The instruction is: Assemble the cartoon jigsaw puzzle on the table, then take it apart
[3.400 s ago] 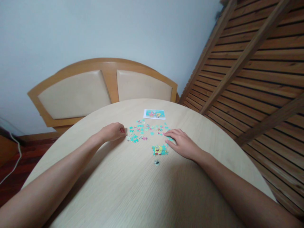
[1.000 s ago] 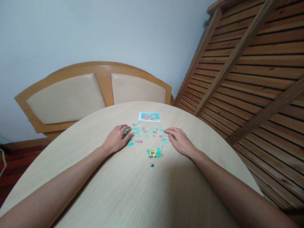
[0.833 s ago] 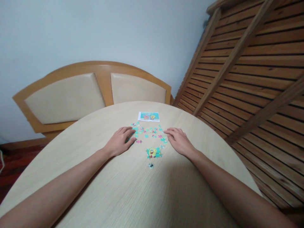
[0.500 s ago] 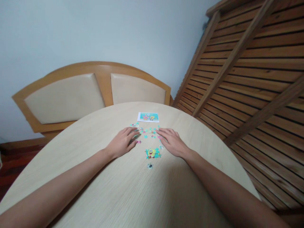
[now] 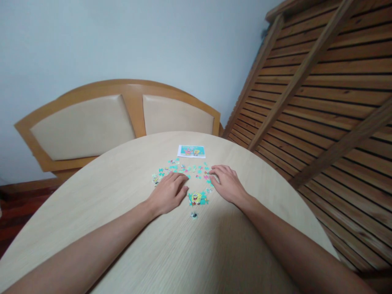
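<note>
Loose jigsaw puzzle pieces (image 5: 174, 167) in teal, pink and yellow lie spread in an arc on the table. My left hand (image 5: 170, 191) rests palm down over the near side of the arc, thumb apart from the fingers, and covers some pieces. At the arc's right end is my right hand (image 5: 227, 183), its fingertips by a few pieces and its thumb apart; whether it touches one is unclear. Between the hands lies a joined puzzle section (image 5: 197, 198) with a yellow square cartoon figure on teal. A loose dark-and-pale puzzle piece (image 5: 193, 215) sits just below it.
A picture card (image 5: 192, 151) with a pink and a yellow cartoon figure lies beyond the pieces. The round pale wooden table (image 5: 147, 257) stands against a padded wooden headboard (image 5: 134, 110). A slatted wooden panel (image 5: 306, 94) leans at the right.
My left hand has moved right and nearer to me, uncovering pieces at the left of the arc. My right hand has shifted slightly right, off some pieces.
</note>
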{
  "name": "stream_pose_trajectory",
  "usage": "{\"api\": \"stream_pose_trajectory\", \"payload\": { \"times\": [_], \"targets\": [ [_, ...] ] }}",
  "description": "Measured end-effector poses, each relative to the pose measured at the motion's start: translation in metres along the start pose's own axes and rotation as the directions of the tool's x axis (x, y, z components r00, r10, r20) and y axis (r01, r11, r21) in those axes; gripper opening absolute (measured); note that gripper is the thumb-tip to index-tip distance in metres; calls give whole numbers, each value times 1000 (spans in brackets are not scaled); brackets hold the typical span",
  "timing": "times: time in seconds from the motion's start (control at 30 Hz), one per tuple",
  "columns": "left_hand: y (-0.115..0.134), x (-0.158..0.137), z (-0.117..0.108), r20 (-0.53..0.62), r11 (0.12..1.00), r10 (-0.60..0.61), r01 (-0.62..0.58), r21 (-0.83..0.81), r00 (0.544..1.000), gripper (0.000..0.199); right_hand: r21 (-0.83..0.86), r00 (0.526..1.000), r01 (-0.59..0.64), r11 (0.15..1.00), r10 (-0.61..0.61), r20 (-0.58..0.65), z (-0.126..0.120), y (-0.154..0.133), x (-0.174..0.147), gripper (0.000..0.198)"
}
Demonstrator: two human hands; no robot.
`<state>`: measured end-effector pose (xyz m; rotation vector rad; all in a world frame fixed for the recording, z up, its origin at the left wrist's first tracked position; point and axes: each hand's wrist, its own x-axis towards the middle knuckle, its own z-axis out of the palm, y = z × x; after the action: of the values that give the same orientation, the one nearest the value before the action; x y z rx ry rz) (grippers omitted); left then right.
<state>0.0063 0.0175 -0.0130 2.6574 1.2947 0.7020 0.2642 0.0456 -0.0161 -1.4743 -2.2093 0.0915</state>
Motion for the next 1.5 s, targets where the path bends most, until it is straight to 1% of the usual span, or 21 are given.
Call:
{"api": "stream_pose_trajectory", "payload": {
  "times": [0.17,0.27,0.43,0.53,0.63,0.7,0.8,0.93,1.03,1.13,1.2,1.3,1.5],
  "targets": [
    [1,-1,-1,-40,998,-33,35,60,999,22,39,999,-28,999,29,-26,1,13,0,29],
    [0,-2,-1,-54,996,-62,66,67,997,22,76,998,-29,997,33,-48,-2,23,2,29],
    [-11,-5,3,-79,996,-79,76,-42,994,25,127,1000,24,992,-23,-13,-10,30,1,14],
    [-16,-5,6,-83,989,-78,67,-129,994,28,123,998,62,991,-65,25,-10,29,-1,22],
    [-16,-5,7,-73,982,-71,57,-182,995,32,115,997,61,991,-66,40,-5,27,-3,28],
    [-16,-4,6,-88,983,-97,81,-167,991,32,107,998,48,993,-52,39,-3,27,-3,29],
    [-19,-3,3,-146,984,-169,157,-87,975,32,92,999,32,995,-35,35,0,28,-2,32],
    [-31,-1,-5,-207,967,-243,254,26,947,29,91,999,43,995,-45,20,2,33,-1,35],
    [-42,0,-10,-214,948,-297,315,52,931,29,94,999,45,995,-46,13,3,37,0,33],
    [-49,1,-11,-194,935,-337,352,48,921,29,104,998,55,993,-56,2,4,38,0,30],
    [-53,1,-10,-185,936,-338,350,36,923,29,111,998,65,992,-66,0,5,38,0,29],
    [-55,2,-8,-184,951,-303,309,6,935,28,111,998,62,992,-63,5,4,37,-1,28],
    [-52,4,-7,-142,993,-121,119,-24,982,32,112,998,64,992,-65,7,5,35,0,28]
  ]
}}
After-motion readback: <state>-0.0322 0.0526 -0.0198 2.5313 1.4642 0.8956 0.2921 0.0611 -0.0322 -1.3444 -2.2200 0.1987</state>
